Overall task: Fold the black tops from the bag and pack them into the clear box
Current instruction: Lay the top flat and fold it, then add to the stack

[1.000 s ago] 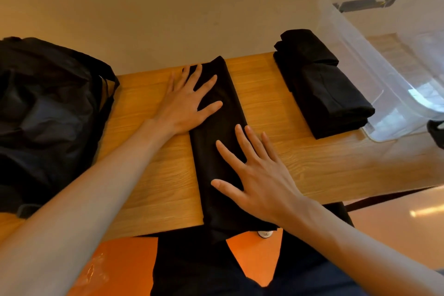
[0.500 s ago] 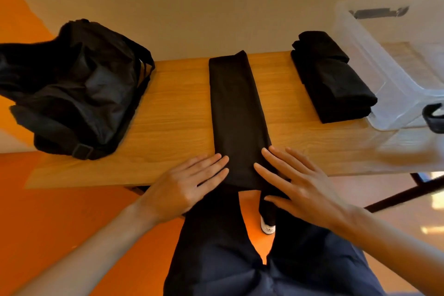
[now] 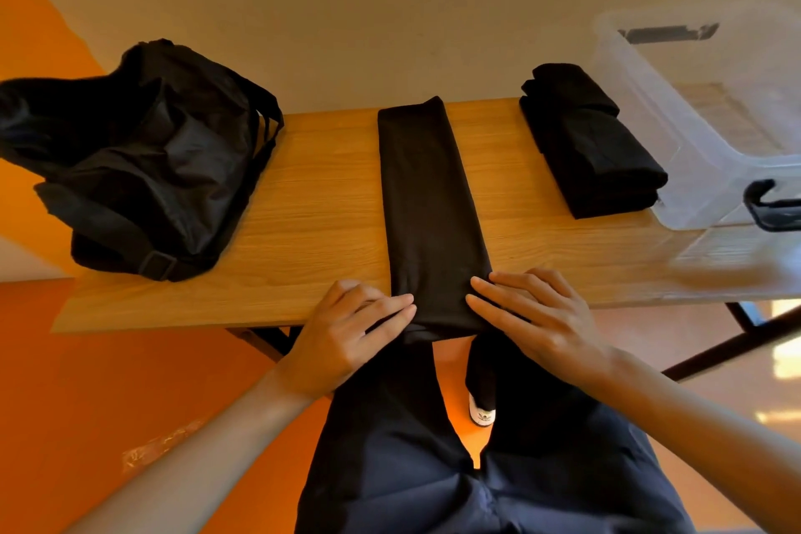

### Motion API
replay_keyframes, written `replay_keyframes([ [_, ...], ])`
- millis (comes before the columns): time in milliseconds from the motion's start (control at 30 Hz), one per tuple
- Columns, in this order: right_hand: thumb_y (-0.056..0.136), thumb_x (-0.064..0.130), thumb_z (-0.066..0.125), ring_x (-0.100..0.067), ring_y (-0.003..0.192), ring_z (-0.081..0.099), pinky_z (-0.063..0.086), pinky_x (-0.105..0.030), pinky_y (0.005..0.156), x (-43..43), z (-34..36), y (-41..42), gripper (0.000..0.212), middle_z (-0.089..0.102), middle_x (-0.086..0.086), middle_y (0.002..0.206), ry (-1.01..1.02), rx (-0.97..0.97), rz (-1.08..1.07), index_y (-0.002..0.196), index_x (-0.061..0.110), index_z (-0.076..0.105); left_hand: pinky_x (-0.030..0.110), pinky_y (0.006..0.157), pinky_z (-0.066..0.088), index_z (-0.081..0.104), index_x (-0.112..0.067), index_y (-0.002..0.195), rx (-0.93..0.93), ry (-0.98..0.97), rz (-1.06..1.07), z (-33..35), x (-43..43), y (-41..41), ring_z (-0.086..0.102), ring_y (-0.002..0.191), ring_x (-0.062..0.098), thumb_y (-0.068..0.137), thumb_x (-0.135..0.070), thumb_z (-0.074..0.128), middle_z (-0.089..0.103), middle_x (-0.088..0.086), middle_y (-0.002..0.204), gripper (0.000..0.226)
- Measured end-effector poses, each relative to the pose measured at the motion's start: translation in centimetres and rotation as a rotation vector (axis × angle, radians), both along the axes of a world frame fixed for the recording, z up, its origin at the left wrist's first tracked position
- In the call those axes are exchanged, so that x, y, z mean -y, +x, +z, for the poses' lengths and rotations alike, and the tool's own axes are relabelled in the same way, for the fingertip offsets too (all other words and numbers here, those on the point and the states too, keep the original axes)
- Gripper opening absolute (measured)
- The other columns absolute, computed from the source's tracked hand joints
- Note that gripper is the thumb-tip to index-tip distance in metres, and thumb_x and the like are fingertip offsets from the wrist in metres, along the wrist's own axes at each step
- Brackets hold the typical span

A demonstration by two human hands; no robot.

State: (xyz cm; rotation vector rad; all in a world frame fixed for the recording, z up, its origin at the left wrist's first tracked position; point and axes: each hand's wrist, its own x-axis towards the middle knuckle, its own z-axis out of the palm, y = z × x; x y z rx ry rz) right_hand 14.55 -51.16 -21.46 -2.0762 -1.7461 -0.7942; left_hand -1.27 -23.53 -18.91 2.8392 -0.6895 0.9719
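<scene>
A black top (image 3: 427, 204), folded into a long narrow strip, lies across the wooden table (image 3: 312, 208) from the far edge to the near edge. My left hand (image 3: 346, 334) holds its near left corner and my right hand (image 3: 537, 317) holds its near right corner. Fingers lie on top of the cloth; both thumbs are hidden below. The black bag (image 3: 147, 160) slumps at the table's left end. A stack of folded black tops (image 3: 594, 147) sits to the right, beside the clear box (image 3: 693, 134).
The clear box has a black latch (image 3: 767, 204) on its near side and overhangs the table's right part. A wall runs right behind the table. My legs and a shoe (image 3: 482, 414) are below the near edge, over an orange floor.
Both hands slid down the strip from its middle to the near end, and now take hold of its two near corners. The view has tilted downward.
</scene>
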Motion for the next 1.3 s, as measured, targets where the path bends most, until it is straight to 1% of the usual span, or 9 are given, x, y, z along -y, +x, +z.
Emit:
replay_keyframes([
  [133,0.093,0.010,0.075,-0.023,0.131,0.059,0.045,-0.039,0.101,0.0,0.2,-0.1,0.042,0.058,-0.004,0.145,0.053,-0.006,0.038,0.134,0.014,0.066,0.033,0.089,0.043,0.076,-0.004,0.114,-0.012,0.007,-0.002,0.3,-0.2,0.1,0.066,0.101,0.022,0.107,-0.005,0.049,0.072,0.008,0.122,0.028],
  [333,0.094,0.013,0.074,-0.022,0.125,0.063,0.048,-0.042,0.094,0.0,0.5,-0.2,0.035,0.062,-0.003,0.142,0.053,-0.028,0.060,0.129,0.013,0.070,0.039,0.101,0.048,0.074,-0.002,0.111,-0.093,-0.016,-0.068,0.2,0.2,0.2,0.062,0.126,0.026,0.106,-0.004,0.048,0.067,0.012,0.132,0.026],
  [467,0.099,0.018,0.068,-0.024,0.122,0.064,0.047,-0.040,0.094,-0.2,0.5,0.0,0.035,0.060,-0.004,0.144,0.014,0.011,0.032,0.134,0.015,0.067,0.037,0.099,0.047,0.070,-0.002,0.125,-0.119,-0.054,-0.055,0.3,0.2,0.6,0.063,0.123,0.027,0.103,0.000,0.052,0.066,0.013,0.133,0.029],
  [600,0.098,0.016,0.069,-0.022,0.115,0.064,0.048,-0.041,0.088,-0.3,0.4,-0.1,0.032,0.063,-0.002,0.140,0.049,-0.015,0.024,0.130,0.015,0.070,0.034,0.096,0.044,0.075,-0.004,0.117,-0.103,-0.076,-0.055,0.7,0.5,0.7,0.067,0.115,0.023,0.106,-0.004,0.049,0.071,0.007,0.124,0.028],
  [700,0.100,0.018,0.064,-0.020,0.111,0.063,0.048,-0.042,0.085,-0.5,1.0,-0.3,0.025,0.067,-0.001,0.135,0.079,-0.065,0.034,0.121,0.013,0.076,0.034,0.100,0.042,0.075,-0.006,0.115,-0.120,-0.120,-0.065,1.2,0.4,0.8,0.065,0.120,0.020,0.101,-0.002,0.057,0.071,0.004,0.124,0.024],
  [900,0.104,0.031,0.054,-0.017,0.102,0.063,0.044,-0.041,0.087,-1.3,2.5,-0.4,0.031,0.073,0.006,0.106,0.136,-0.348,0.005,0.114,0.012,0.076,0.038,0.102,0.047,0.074,-0.002,0.113,-0.197,-0.298,-0.080,2.2,0.2,1.6,0.067,0.116,0.017,0.098,-0.005,0.056,0.073,0.004,0.119,0.023],
  [1100,0.096,0.035,0.056,0.000,0.096,0.053,0.047,-0.033,0.078,-2.5,5.2,0.1,0.016,0.053,0.027,0.096,0.125,-0.702,-0.027,0.105,0.029,0.068,0.035,0.087,0.052,0.072,-0.003,0.111,-0.271,-0.469,-0.010,3.7,0.1,2.8,0.066,0.101,0.019,0.096,-0.013,0.062,0.073,0.003,0.106,0.021],
  [1200,0.095,0.045,0.054,-0.006,0.090,0.056,0.048,-0.030,0.075,-2.9,5.8,0.5,0.024,0.059,0.020,0.091,0.106,-0.801,-0.056,0.093,0.027,0.069,0.038,0.078,0.053,0.072,-0.008,0.108,-0.310,-0.525,-0.010,4.1,0.1,3.3,0.067,0.092,0.018,0.097,-0.018,0.064,0.072,-0.001,0.099,0.017],
  [1300,0.094,0.053,0.059,-0.009,0.083,0.059,0.044,-0.018,0.073,-3.1,6.4,1.0,0.028,0.062,0.014,0.084,0.102,-0.900,-0.072,0.085,0.028,0.068,0.039,0.070,0.052,0.073,-0.011,0.103,-0.372,-0.700,0.016,4.8,0.4,3.8,0.067,0.085,0.013,0.096,-0.026,0.062,0.071,-0.004,0.093,0.020],
])
